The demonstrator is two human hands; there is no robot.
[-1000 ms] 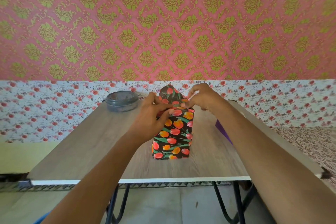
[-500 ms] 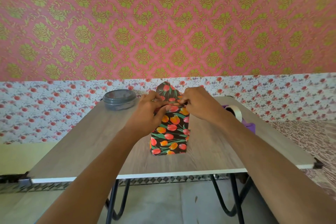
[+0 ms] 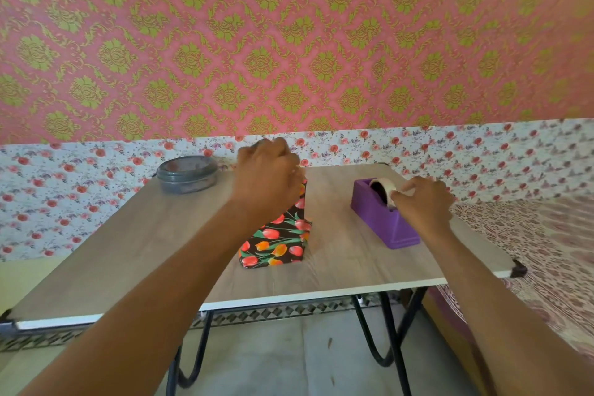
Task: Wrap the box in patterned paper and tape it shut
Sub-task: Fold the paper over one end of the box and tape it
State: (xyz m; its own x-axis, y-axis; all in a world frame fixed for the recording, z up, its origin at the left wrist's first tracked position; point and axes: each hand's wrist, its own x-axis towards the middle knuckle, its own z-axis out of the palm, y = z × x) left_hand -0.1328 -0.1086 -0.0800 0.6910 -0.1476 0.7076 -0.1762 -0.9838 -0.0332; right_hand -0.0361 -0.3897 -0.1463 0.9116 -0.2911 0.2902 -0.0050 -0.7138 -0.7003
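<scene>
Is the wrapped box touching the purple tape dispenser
Apart. The head view shows a strip of bare table between the wrapped box and the purple tape dispenser.

The box (image 3: 279, 236) is showing black paper printed with red and orange tulips on green stems, and the tape dispenser (image 3: 384, 217) is showing solid purple around a whitish tape roll (image 3: 384, 188). The desk (image 3: 128, 251) is presenting pale grey woodgrain with a white edge over black legs, carrying a grey round container (image 3: 187, 174). The wall (image 3: 289, 42) is displaying pink with green-gold damask above a white band of small red flowers.
</scene>
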